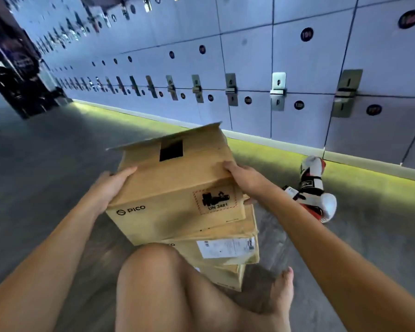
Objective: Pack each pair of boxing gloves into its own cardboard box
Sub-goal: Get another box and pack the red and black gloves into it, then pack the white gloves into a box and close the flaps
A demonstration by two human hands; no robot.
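Two hands clasp the top cardboard box (177, 195) by its sides: the left hand (110, 185) is pressed flat on one end, and the right hand (243, 178) curls over the other. Beneath the grip lie more stacked boxes (228, 250). Right of the right hand, white-and-red boxing gloves (316, 190) rest on the floor (46, 164) beside the lockers (297, 68).

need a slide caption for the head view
Both hands hold the top box of a stack; gloves lie beside lockers.
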